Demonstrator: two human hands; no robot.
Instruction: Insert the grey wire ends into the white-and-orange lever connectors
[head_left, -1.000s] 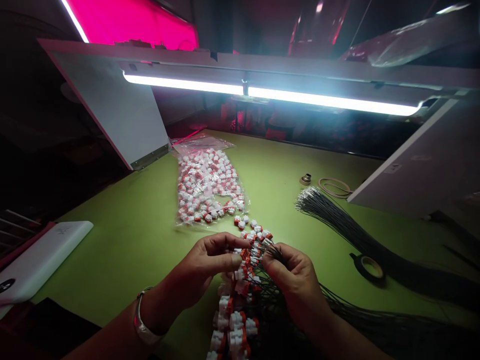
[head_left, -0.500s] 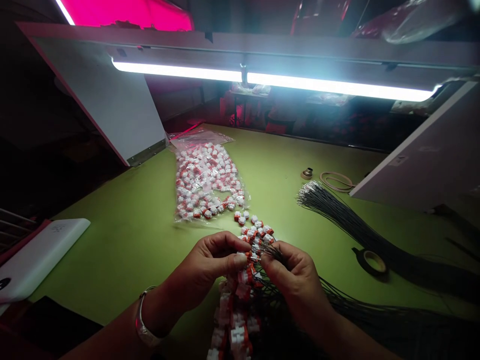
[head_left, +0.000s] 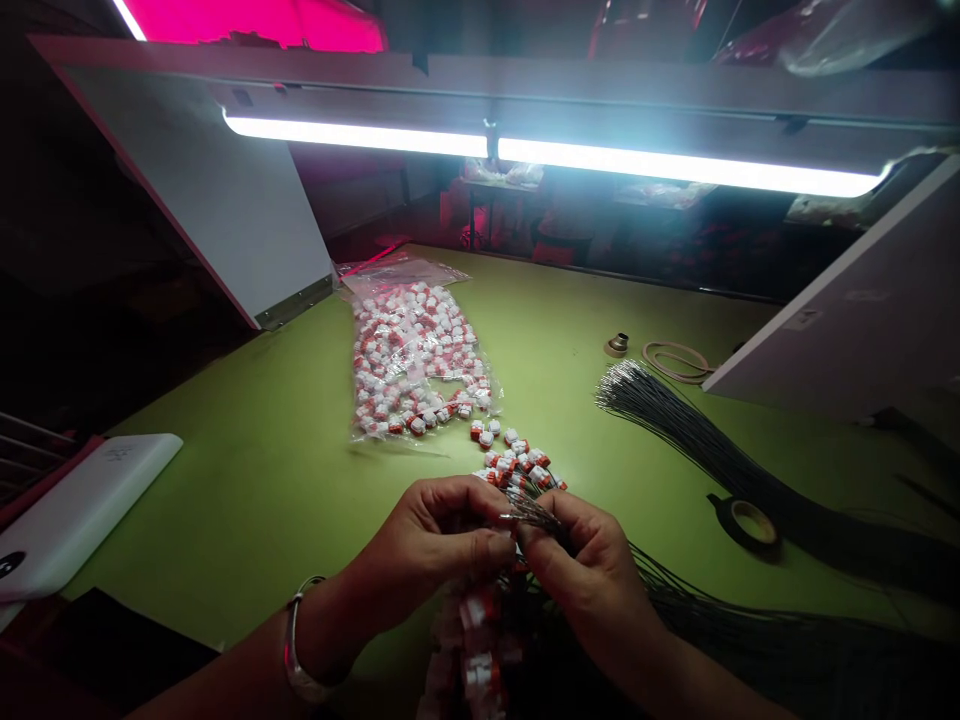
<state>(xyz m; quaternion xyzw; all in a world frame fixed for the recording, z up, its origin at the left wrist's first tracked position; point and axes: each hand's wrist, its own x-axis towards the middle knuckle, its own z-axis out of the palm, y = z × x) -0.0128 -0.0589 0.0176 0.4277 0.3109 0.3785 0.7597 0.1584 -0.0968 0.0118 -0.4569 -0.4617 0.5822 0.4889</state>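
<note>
My right hand (head_left: 589,555) pinches a small bunch of black wires (head_left: 536,512) with silvery bare tips pointing left. Close against those tips is my left hand (head_left: 450,525), thumb and forefinger brought together; whatever lies between them is hidden. A metal bangle (head_left: 295,640) circles the left wrist. Just beyond the fingers lies a small heap of white and orange connectors (head_left: 517,460). More connectors (head_left: 480,670) hang in a cluster below my hands, blurred and dim, with black wires (head_left: 697,595) trailing away to the right.
A clear plastic bag (head_left: 416,360) full of connectors lies further back. On the right are a thick bundle of black wires (head_left: 675,420), a roll of black tape (head_left: 750,525), tan rings (head_left: 675,360) and a small metal piece (head_left: 617,345). A white device (head_left: 97,510) sits at the left.
My left hand has shifted slightly right and lower, its fingertips now closer to the right thumb. The wire tips show more plainly between the hands.
</note>
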